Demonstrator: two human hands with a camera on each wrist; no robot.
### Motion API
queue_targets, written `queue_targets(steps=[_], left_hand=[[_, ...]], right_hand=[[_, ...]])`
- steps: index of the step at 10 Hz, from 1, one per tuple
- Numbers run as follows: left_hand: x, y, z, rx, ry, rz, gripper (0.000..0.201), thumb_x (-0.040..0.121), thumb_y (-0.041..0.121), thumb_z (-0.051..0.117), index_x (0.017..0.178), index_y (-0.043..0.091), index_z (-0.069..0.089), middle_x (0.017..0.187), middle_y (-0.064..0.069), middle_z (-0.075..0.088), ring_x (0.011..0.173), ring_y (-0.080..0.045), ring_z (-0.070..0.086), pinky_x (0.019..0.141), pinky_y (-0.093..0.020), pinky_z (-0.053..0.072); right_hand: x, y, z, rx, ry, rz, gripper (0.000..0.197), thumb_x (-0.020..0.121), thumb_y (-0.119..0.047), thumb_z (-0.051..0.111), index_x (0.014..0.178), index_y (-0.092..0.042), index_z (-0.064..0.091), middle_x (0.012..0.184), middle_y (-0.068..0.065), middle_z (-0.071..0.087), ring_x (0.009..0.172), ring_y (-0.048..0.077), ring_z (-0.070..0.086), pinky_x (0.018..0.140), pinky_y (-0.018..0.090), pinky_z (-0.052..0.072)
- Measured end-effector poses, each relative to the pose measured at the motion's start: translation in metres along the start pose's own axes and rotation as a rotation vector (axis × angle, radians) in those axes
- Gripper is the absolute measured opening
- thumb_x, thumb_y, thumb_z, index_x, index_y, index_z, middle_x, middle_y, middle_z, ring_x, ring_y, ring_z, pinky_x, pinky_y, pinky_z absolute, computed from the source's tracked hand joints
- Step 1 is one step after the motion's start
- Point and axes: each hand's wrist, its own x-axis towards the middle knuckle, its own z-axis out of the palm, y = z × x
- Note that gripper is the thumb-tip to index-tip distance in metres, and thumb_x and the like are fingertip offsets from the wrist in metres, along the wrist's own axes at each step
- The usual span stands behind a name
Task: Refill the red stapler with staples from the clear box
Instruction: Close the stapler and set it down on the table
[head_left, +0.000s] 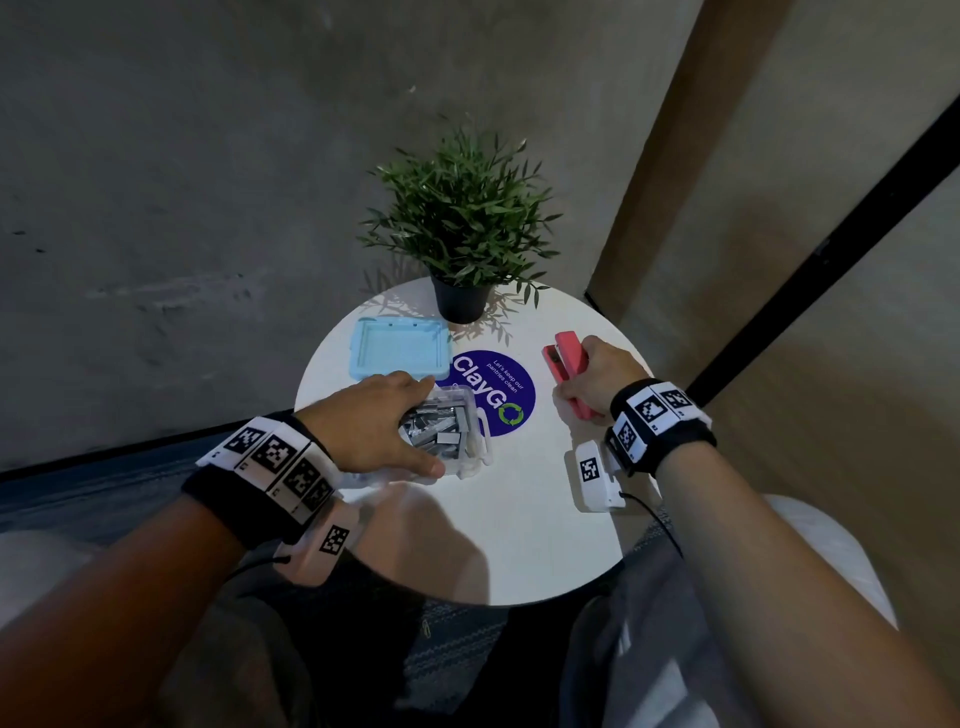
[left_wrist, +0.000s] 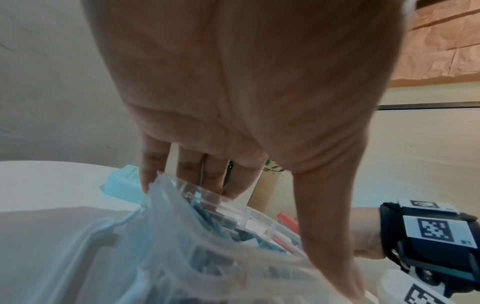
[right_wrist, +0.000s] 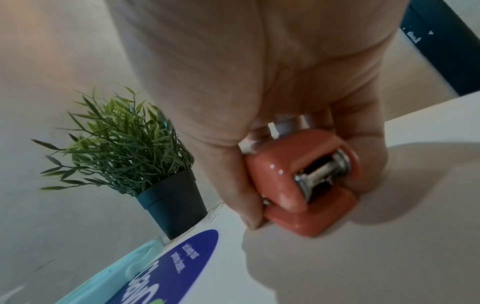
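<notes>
Fingers (left_wrist: 153, 164) of the left hand (head_left: 374, 421) reach over the far rim of the clear box (head_left: 470, 431), with the thumb against its near side, so the hand grips the box from above. Staples (head_left: 439, 428), in grey strips, fill the box directly beneath the palm. Just beyond these fingers lies the light blue lid (head_left: 399, 349), flat on the surface (head_left: 519, 519) and apart from the box.

Fingers (right_wrist: 369, 131) of the right hand (head_left: 597, 376) are wrapped around the red stapler (head_left: 571, 364), thumb on one side and the other fingers on the opposite side. The stapler stands on the surface, its top arm raised from the base at the far end, and metal parts show at the near end in the right wrist view.

Between the two hands a round blue sticker (head_left: 493, 392) is fixed to the surface. Beyond both sets of fingers a potted plant (head_left: 462, 223) stands at the far edge.
</notes>
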Motion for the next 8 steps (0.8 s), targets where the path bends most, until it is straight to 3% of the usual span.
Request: queue_targets(steps=[3, 5, 6, 7, 8], left_hand=[[0.001, -0.003, 0.004, -0.036, 0.025, -0.003, 0.097, 0.065, 0.073, 0.068, 0.141, 0.02, 0.036, 0.111, 0.007, 0.043, 0.099, -0.012, 0.04, 0.085, -0.028, 0.037], [0.0, 0.0, 0.004, -0.079, 0.037, 0.0, 0.083, 0.065, 0.066, 0.073, 0.13, 0.023, 0.044, 0.109, 0.005, 0.048, 0.101, -0.016, 0.048, 0.083, -0.029, 0.041], [-0.003, 0.001, 0.004, -0.101, 0.04, -0.019, 0.082, 0.065, 0.066, 0.073, 0.129, 0.023, 0.045, 0.114, 0.004, 0.05, 0.106, -0.019, 0.049, 0.093, -0.037, 0.045], [-0.008, 0.005, 0.003, -0.104, 0.046, -0.039, 0.089, 0.064, 0.067, 0.071, 0.134, 0.02, 0.043, 0.123, 0.0, 0.051, 0.116, -0.021, 0.048, 0.1, -0.042, 0.043], [-0.015, 0.01, 0.003, -0.077, 0.084, -0.035, 0.104, 0.061, 0.073, 0.064, 0.146, 0.02, 0.032, 0.136, -0.003, 0.047, 0.125, -0.023, 0.044, 0.105, -0.041, 0.039]], right_hand=[[0.001, 0.0, 0.0, -0.006, -0.029, 0.019, 0.06, 0.081, -0.034, 0.08, 0.128, -0.015, 0.049, 0.123, 0.012, 0.06, 0.107, 0.032, 0.06, 0.091, 0.05, 0.057], [-0.002, 0.0, -0.001, -0.089, 0.004, 0.02, 0.056, 0.082, -0.036, 0.077, 0.126, -0.012, 0.051, 0.12, 0.012, 0.062, 0.106, 0.033, 0.062, 0.09, 0.047, 0.056], [-0.008, -0.002, -0.002, -0.159, 0.032, 0.01, 0.046, 0.086, -0.027, 0.072, 0.124, -0.009, 0.053, 0.121, 0.015, 0.065, 0.107, 0.033, 0.063, 0.087, 0.041, 0.054], [-0.013, 0.003, -0.001, -0.172, 0.029, 0.006, 0.05, 0.084, -0.033, 0.074, 0.123, -0.01, 0.053, 0.122, 0.014, 0.066, 0.106, 0.033, 0.063, 0.085, 0.038, 0.05], [-0.02, 0.002, -0.006, -0.118, 0.039, 0.002, 0.067, 0.08, -0.051, 0.075, 0.131, -0.014, 0.05, 0.128, 0.012, 0.061, 0.109, 0.031, 0.062, 0.088, 0.039, 0.052]])
